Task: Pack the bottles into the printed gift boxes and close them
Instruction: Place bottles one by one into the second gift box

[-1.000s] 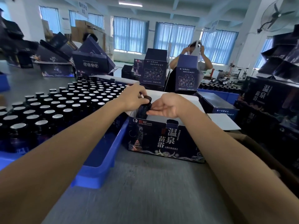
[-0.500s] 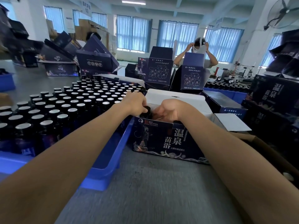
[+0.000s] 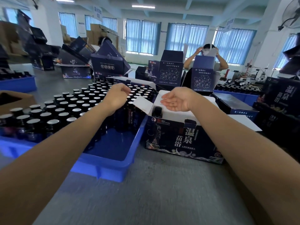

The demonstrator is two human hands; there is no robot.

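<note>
One dark capped bottle sits inside the open navy cardboard gift box printed 温泉苗浴, with dozens more silver-capped bottles in the blue plastic crate. Left hand has fingers loosely curled, right hand has them straight and together, both empty.

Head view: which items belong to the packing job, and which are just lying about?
In the job: open gift box, bottle seated in it, blue tray of capped bottles, left hand and right hand, both empty.
Lying about: brown cardboard box, wall fan, bench equipment.

A packing workshop: crates of bottles, stacked printed boxes (another worker opposite).
</note>
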